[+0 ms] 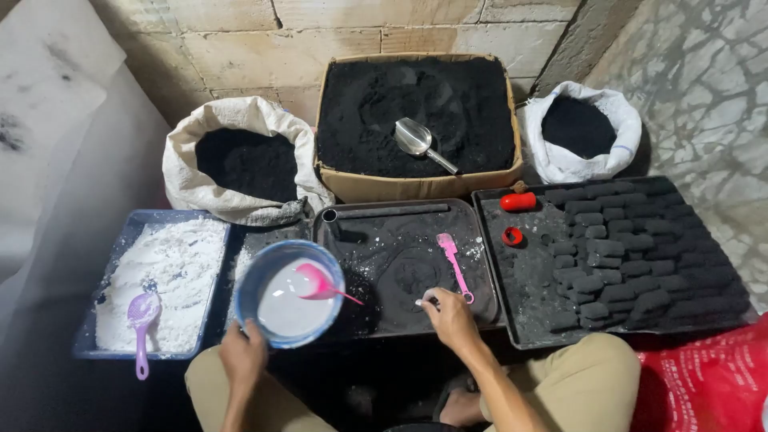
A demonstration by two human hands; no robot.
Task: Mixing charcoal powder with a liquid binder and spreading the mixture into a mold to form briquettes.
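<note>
Blue round bowl (pixel 290 294) of white liquid sits near-left, tipped a bit, with the left hand (pixel 242 358) clamped on its near rim and a pink scoop (pixel 320 284) resting inside. Right hand (pixel 450 314) looks pinched on something small on the black tray (pixel 404 264), beside the pink spatula (pixel 453 260); can't tell what. I'd keep the bowl steady so nothing slops out.

left hand (pixel 242 354) gripping bowl (pixel 264 276), right hand (pixel 450 318) on tray (pixel 480 308)

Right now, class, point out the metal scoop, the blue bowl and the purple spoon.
metal scoop (pixel 414 137), head view, on its bowl.
blue bowl (pixel 250 276), head view, on its left rim.
purple spoon (pixel 143 310), head view, on its bowl.
</note>
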